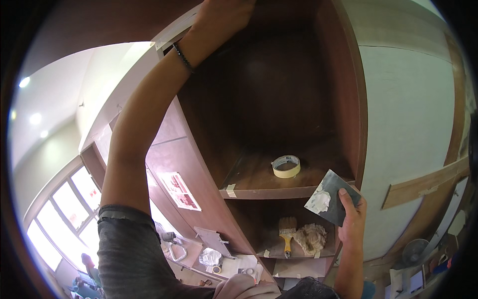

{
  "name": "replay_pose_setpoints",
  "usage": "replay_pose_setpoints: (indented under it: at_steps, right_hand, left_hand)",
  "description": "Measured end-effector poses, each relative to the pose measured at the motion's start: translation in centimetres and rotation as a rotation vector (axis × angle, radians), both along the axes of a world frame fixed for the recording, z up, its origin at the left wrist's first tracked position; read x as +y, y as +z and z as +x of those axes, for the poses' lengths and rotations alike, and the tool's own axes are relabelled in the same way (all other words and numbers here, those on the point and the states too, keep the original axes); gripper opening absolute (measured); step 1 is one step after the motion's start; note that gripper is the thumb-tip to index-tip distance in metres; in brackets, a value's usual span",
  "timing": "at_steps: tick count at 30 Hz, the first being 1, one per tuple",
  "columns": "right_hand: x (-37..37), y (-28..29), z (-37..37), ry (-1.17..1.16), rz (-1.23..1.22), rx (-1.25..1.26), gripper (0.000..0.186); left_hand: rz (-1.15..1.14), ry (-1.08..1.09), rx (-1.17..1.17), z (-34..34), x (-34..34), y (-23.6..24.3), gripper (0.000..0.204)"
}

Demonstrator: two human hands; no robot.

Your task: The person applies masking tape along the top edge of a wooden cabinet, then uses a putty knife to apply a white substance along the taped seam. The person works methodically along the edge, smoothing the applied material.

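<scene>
My left arm stretches up past the upper left side of a brown wooden cabinet. At the top edge of the view is my left hand (226,16); its fingers are cut off or lost in shadow, so any grip is hidden. My right hand (352,219) is closed on a flat, dark grey square plate (332,208), thumb on top. A dab of white paste (319,202) sits on the plate's left part. The plate is in front of the cabinet's right edge, near a shelf. On that shelf lies a roll of cream masking tape (286,167).
One shelf lower are a yellow-handled paintbrush (287,234) and a crumpled beige rag (311,238). A cabinet side panel (348,89) stands beside a pale wall (408,109). Lower left, a work surface holds several items, including a crumpled silvery bundle (210,257). A fan (415,250) stands lower right.
</scene>
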State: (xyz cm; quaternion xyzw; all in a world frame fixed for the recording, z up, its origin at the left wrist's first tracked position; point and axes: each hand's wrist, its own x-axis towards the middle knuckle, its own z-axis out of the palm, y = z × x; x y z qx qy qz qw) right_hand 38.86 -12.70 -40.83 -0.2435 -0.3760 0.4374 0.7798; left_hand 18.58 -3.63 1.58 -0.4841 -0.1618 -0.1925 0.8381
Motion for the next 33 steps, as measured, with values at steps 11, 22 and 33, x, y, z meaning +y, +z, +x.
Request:
replay_pose_setpoints:
  at_steps: [11,22,33]
  right_hand:
    - [-0.1,0.1,0.4,0.025,0.002,-0.043,0.021]
    - [0.1,0.2,0.6,-0.006,0.006,-0.038,0.019]
    - [-0.4,0.7,0.4,0.018,0.023,-0.062,0.019]
  left_hand:
    - [-0.070,0.031,-0.133,0.7,-1.3,-1.3,0.048]
    - [-0.006,0.151,-0.054,-0.4,-0.5,0.9,0.055]
    - [-0.084,0.127,-0.245,-7.0,-0.7,-1.7,0.054]
